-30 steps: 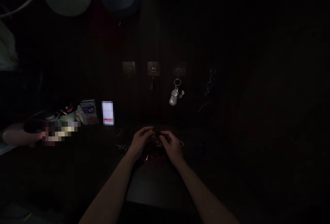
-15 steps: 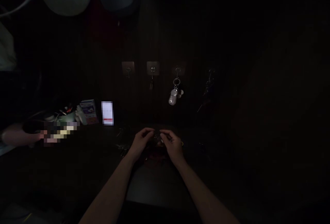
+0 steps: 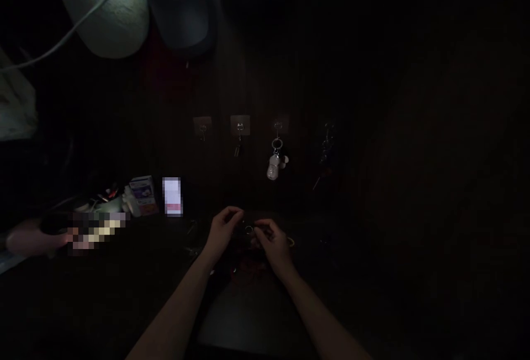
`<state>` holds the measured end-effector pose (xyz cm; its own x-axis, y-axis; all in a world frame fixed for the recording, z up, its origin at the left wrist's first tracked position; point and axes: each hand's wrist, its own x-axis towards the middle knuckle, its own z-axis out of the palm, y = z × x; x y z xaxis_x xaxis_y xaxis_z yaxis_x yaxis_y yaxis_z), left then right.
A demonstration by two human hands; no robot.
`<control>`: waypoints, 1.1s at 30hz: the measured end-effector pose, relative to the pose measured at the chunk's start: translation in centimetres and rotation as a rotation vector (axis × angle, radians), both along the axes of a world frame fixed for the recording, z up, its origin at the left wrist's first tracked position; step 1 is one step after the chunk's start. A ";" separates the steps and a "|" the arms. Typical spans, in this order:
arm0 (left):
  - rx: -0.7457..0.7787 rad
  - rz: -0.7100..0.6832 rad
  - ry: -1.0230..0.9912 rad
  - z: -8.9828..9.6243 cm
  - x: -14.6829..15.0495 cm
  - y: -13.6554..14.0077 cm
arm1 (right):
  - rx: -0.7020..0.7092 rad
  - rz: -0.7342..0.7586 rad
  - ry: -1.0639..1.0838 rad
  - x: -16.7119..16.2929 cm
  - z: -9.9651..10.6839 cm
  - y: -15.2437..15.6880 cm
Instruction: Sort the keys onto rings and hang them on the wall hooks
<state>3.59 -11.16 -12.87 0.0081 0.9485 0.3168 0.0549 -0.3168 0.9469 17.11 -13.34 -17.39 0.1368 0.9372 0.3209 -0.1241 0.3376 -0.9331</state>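
Left hand (image 3: 222, 226): tips close together, near the small ring (image 3: 249, 227); too dark for me to tell if this grip has anything;
Right hand (image 3: 275, 241): grip pinched on the ring's edge, maybe so the round part pokes out between the hands;
Hook (image 3: 278, 126): holds the pale key charm (image 3: 273, 168) up, well apart from both hands;
Lit screen (image 3: 172, 196): off to the left, perhaps out of the way.
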 end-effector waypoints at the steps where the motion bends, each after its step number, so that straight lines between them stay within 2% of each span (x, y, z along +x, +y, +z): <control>1: 0.011 -0.009 0.013 0.5 0.0 0.3 | -0.001 0.004 0.000 0.0 -0.1 0.1; 8: 0.162 -0.044 0.042 4.6 -0.1 3.5 | 0.042 -0.041 -0.019 0.1 -0.2 0.3; 17: 0.303 0.082 0.039 10.1 -0.4 7.9 | 0.052 -0.075 -0.091 0.3 0.0 0.0; 24: 0.443 0.223 0.157 14.3 0.0 9.5 | 0.080 -0.092 -0.152 0.4 -0.4 0.3; 28: 0.488 0.266 0.252 15.7 0.2 10.2 | 0.093 -0.091 -0.173 0.4 -0.5 0.3; 33: 0.482 0.296 0.319 16.4 0.4 11.0 | 0.086 -0.108 -0.186 0.4 -0.5 0.3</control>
